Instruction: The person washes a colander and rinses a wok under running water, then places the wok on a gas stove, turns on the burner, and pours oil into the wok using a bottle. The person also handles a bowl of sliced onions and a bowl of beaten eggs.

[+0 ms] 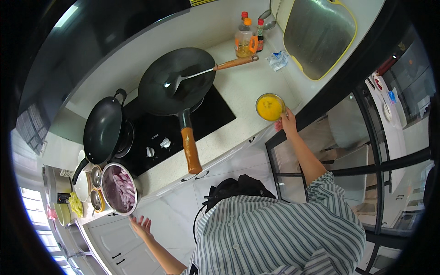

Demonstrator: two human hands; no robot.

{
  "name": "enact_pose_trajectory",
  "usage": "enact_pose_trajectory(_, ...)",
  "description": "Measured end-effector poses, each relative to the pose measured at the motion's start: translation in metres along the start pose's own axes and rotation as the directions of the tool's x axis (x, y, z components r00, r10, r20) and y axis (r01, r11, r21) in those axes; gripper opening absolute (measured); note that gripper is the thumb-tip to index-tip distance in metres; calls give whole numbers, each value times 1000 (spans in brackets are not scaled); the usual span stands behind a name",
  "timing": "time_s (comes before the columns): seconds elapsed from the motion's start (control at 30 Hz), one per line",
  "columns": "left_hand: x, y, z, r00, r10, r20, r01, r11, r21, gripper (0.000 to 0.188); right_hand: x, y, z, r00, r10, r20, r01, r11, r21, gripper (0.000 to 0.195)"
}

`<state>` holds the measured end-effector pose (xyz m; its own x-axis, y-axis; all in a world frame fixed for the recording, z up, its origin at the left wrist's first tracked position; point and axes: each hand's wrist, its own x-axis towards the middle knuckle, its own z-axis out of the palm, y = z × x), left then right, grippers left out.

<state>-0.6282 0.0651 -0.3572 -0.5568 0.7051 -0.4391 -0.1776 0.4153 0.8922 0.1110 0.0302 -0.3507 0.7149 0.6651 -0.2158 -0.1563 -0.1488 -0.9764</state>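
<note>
My right hand (288,123) grips the rim of a bowl of beaten egg (270,107) at the counter's right part. Below the steel bowl of sliced red onion (120,189), my left hand (141,227) is spread with nothing in it; whether a fingertip touches the bowl I cannot tell. A large wok (161,92) with a wooden handle sits on the black cooktop (220,110). In the wok rests a metal spatula (235,64), its wooden handle over the rim. A second, smaller black wok (103,130) is on the left burner.
Oil and sauce bottles (245,44) stand at the back beside a crumpled plastic packet (277,60). A yellow-edged cutting board (319,37) leans at the right. Small bowls (96,177), a white dish (82,187) and chopped greens (75,204) are at the left. A black-framed glass door (378,178) borders the right side.
</note>
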Motion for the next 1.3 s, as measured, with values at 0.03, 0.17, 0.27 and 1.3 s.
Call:
enact_pose_trajectory(0.03, -2, -11, -4, 1000, -29, 9, 29, 999, -38, 69, 11, 0, -3, 1000, 20, -20, -20, 1000, 11, 43)
enact_pose_trajectory(0.17, -20, -45, 1, 995, -86, 45, 86, 996, 9, 56, 49, 5, -12, 999, 23, -45, -22, 1000, 22, 38)
enact_pose_trajectory(0.27, -38, -56, 20, 990, -115, 87, 107, 990, 92, 48, 64, 2, -14, 997, 40, -71, -39, 999, 5, 35)
enact_pose_trajectory(1.3, -209, 91, 258, 698, 41, 715, -184, 975, 124, 58, 42, -271, 146, 418, -284, 863, 843, -232, -484, 19)
